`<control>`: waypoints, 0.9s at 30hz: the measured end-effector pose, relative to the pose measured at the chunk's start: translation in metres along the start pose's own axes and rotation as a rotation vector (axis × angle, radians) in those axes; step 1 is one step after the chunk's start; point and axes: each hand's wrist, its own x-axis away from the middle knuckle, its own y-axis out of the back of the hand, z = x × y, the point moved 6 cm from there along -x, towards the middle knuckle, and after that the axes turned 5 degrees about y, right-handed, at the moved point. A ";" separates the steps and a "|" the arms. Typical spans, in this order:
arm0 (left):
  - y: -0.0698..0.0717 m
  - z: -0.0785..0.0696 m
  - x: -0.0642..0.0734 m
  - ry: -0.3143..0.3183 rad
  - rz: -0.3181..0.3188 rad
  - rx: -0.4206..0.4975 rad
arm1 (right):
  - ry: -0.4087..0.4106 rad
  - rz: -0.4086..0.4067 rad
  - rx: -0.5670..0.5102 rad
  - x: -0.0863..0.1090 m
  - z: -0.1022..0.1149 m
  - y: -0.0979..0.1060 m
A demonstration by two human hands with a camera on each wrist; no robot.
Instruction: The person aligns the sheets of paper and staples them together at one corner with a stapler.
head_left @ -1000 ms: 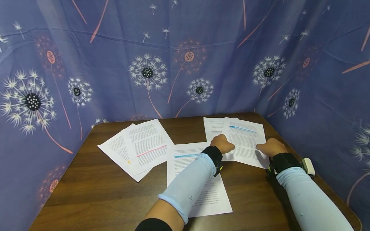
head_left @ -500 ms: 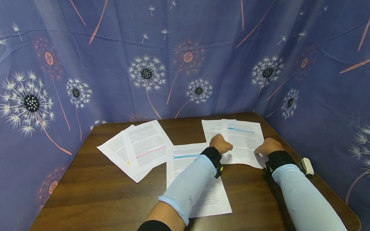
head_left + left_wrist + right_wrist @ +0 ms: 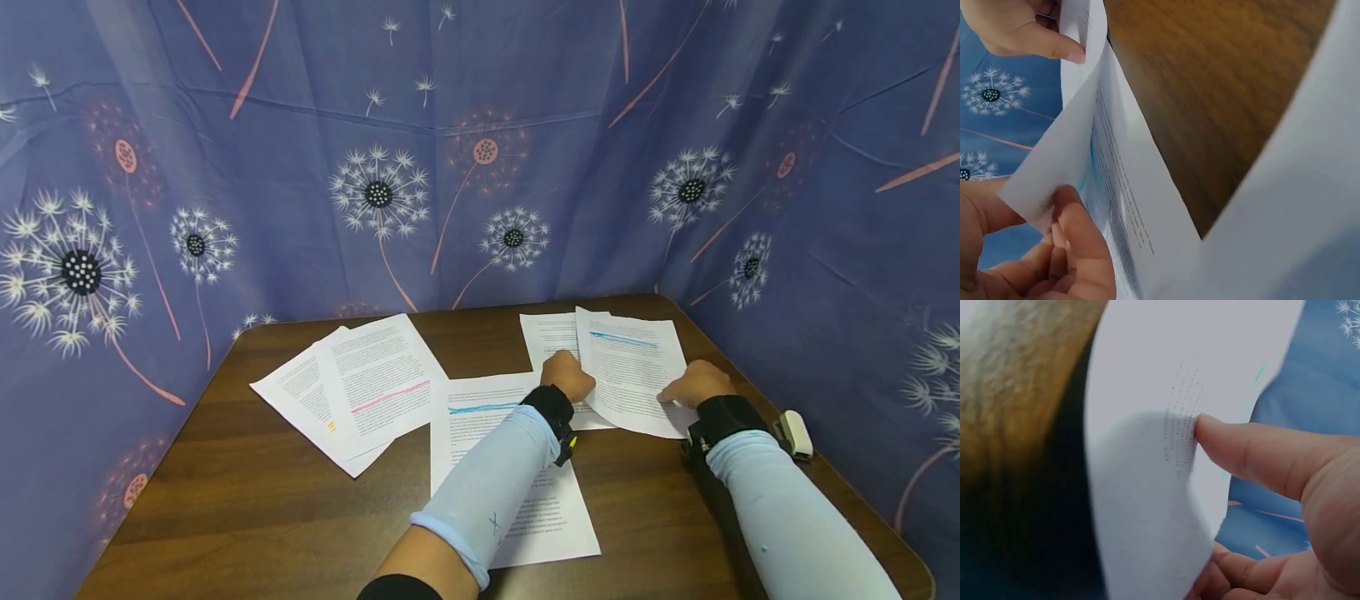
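Observation:
Both hands hold a printed sheet of paper [image 3: 633, 362] with a blue highlighted line near its top, at the table's back right. My left hand [image 3: 567, 377] pinches its left edge between thumb and fingers; the left wrist view shows that edge lifted and bent by the hand [image 3: 1079, 250]. On the right edge my right hand [image 3: 697, 384] grips with the thumb [image 3: 1241, 447] on the printed face and the fingers behind. Partly beneath lies another printed sheet [image 3: 547, 332], apart from the held one along its left side.
A single sheet [image 3: 461, 437] with a blue line lies front centre, partly hidden by the left forearm. Two overlapping sheets lie left: the upper sheet [image 3: 382, 375] has a pink line, the lower sheet [image 3: 296, 387] an orange mark. A patterned curtain [image 3: 300, 208] surrounds the wooden table [image 3: 247, 517].
The held sheet's left side has come up off the sheet below and now curves. My left hand has shifted slightly left, and the right hand has moved a little left and now grips the right edge.

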 end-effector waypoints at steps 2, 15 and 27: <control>0.001 0.000 0.000 -0.002 -0.006 -0.010 | -0.013 -0.021 0.003 0.002 -0.001 0.000; 0.005 0.005 -0.007 -0.042 -0.046 -0.045 | -0.047 -0.200 0.059 0.009 -0.002 0.013; 0.034 0.005 -0.005 -0.121 -0.002 -0.146 | 0.155 -0.358 0.034 0.025 0.018 0.028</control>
